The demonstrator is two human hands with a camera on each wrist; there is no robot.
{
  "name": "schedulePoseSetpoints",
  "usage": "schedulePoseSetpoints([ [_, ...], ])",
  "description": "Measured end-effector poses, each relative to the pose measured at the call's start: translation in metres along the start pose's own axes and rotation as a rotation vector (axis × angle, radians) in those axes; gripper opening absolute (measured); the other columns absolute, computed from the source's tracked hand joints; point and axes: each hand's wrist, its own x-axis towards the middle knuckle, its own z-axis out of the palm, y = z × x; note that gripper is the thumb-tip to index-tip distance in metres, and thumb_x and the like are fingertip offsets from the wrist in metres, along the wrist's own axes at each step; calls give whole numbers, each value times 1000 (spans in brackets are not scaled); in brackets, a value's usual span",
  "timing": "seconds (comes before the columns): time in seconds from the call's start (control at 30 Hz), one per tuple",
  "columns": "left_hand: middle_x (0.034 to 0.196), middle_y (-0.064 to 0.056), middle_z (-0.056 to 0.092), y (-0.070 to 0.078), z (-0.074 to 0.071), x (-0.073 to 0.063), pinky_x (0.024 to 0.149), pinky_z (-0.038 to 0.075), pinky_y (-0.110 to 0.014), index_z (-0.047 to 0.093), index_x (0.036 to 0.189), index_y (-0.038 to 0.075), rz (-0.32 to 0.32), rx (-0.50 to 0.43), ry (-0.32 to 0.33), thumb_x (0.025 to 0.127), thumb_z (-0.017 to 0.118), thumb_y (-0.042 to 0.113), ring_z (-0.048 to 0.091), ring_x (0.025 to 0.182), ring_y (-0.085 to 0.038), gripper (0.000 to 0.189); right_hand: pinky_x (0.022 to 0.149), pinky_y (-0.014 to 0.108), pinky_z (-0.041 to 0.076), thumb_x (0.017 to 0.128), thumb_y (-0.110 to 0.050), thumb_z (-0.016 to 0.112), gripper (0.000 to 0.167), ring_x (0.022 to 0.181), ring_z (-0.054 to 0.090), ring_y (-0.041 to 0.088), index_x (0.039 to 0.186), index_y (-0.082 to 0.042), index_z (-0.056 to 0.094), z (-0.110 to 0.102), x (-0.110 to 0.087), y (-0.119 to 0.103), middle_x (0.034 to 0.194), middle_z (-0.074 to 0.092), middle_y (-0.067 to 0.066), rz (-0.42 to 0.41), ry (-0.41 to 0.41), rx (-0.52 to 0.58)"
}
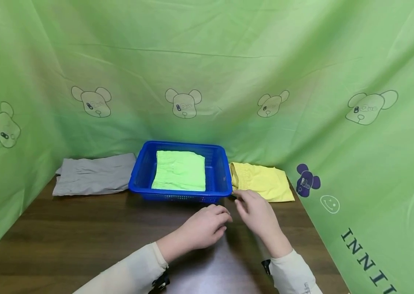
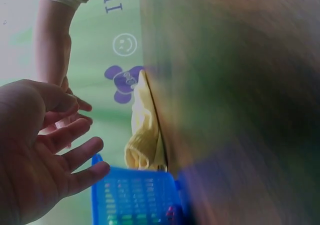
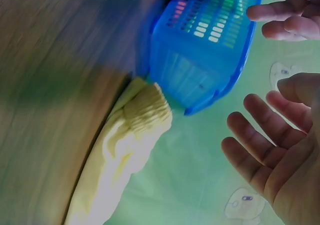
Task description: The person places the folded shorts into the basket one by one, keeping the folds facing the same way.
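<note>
Looking down from the head, blue basket [image 1: 214, 175]: we see it upright on the far part of the counter [image 1: 82, 241], with the light green garment [image 1: 180, 171] folded flat inside.
Grey garment [image 1: 94, 175]: it lies folded on the counter, just left of the basket.
Yellow garment [image 1: 265, 183]: it lies folded just right of the basket, its gathered end towards the basket.
Left hand [image 1: 205, 224]: it hovers on the near side of the basket's right part, fingers loosely bent; we see nothing in its grasp.
Right hand [image 1: 256, 210]: it is farther right, fingertips by the basket's near right corner and the yellow garment; we cannot tell whether they touch either.
Progress by garment: we judge the work partly done, since the green piece is in the basket; the grey and yellow ones, folded but outside, seem to be what is left, if they too belong inside.
Left wrist, palm: we find the left hand released, its fingers spread and its palm bare, with the right hand partly hidden beyond it.
Right wrist, fingers: we find the right hand relaxed too, holding nothing, while the left hand's fingers show nearby.
Right wrist, yellow garment: its gathered end sits beside the basket's right end; contact is unclear to us.
</note>
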Motion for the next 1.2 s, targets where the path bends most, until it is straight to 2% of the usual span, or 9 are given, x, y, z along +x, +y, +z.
schedulePoseSetpoints([
  [0.17, 125, 5, 65, 6, 13, 14, 92, 52, -30, 70, 120, 20, 31, 48, 0, 97, 68, 23, 60, 109, -15, 23, 85, 49, 57, 94, -17, 72, 27, 102, 69, 28, 121, -11, 72, -2, -4, 16, 107, 74, 7, 44, -5, -4],
  [0.5, 130, 7, 62, 13, 27, 42, 95, 50, -31, 68, 123, 24, 71, 193, -19, 97, 65, 26, 57, 117, -16, 26, 86, 50, 56, 97, -18, 67, 31, 100, 70, 28, 126, -10, 69, -6, -11, 50, 109, 73, 9, 146, -42, 30],
  [0.8, 135, 7, 61, 15, 43, 62, 103, 48, -33, 66, 129, 25, 22, 183, -51, 97, 65, 28, 54, 124, -17, 32, 84, 51, 56, 99, -19, 63, 31, 97, 71, 28, 128, -9, 68, -11, -18, 74, 109, 72, 9, 226, -68, 31],
  [1.03, 140, 4, 58, 14, 51, 78, 114, 40, -38, 63, 132, 25, -21, 215, -80, 98, 65, 29, 50, 133, -21, 35, 88, 53, 54, 100, -20, 61, 32, 103, 68, 32, 129, -7, 67, -12, -17, 93, 111, 71, 12, 271, -86, 33],
  [1.2, 146, 3, 54, 12, 58, 89, 116, 38, -41, 63, 133, 26, -52, 216, -92, 97, 66, 29, 47, 137, -23, 36, 89, 54, 53, 101, -21, 60, 33, 106, 67, 34, 130, -6, 66, -14, -16, 103, 114, 71, 15, 300, -98, 33],
])
